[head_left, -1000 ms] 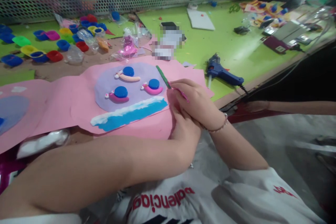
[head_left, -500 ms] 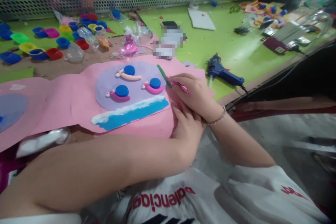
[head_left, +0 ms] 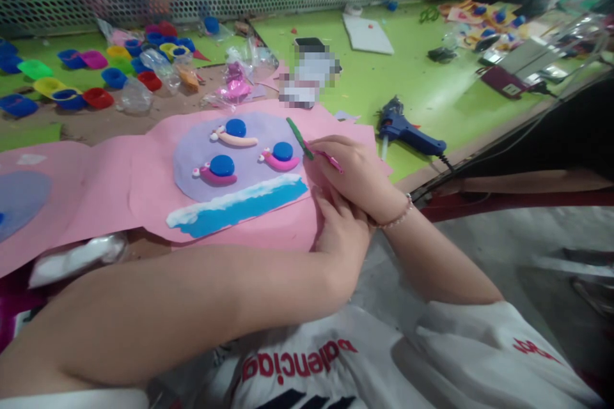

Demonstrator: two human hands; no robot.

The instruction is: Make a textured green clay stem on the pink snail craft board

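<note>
My right hand (head_left: 355, 166) is closed around a thin pink modelling tool (head_left: 332, 160), whose tip meets the lower end of a narrow green clay strip (head_left: 299, 137). Partly beneath that wrist, my left hand (head_left: 343, 223) rests with its fingers stretched out on the edge of the pink paper (head_left: 273, 223). To the left of both hands, a lilac oval (head_left: 192, 140) carries three clay snails with blue round shells, one of them the pink snail (head_left: 281, 161). A blue and white clay band (head_left: 240, 203) runs below the snails.
A blue glue gun (head_left: 410, 131) lies right of my hands on the green tabletop (head_left: 364, 89). Behind the paper are a pixelated phone-like object (head_left: 309, 73), bagged pink clay (head_left: 236, 89) and several coloured cups (head_left: 98, 98). Another person's arm (head_left: 527, 183) shows at right.
Almost nothing differs. The rear end of the pink tool has tilted very slightly in my right hand, while my left hand stays in place.
</note>
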